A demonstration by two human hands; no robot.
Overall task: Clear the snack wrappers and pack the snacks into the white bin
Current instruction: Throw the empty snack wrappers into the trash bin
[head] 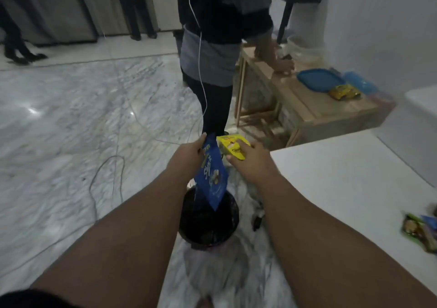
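Two hands meet at the frame's centre: the left hand (189,156) pinches a blue snack wrapper (211,180) that hangs point-down over a black waste bin (234,227) on the floor, while the right hand (253,161) grips a yellow snack wrapper (230,148) just beyond. Each is best released only when squarely above the opening. More snack packets (421,232) lie on the white bench (343,189), far right.
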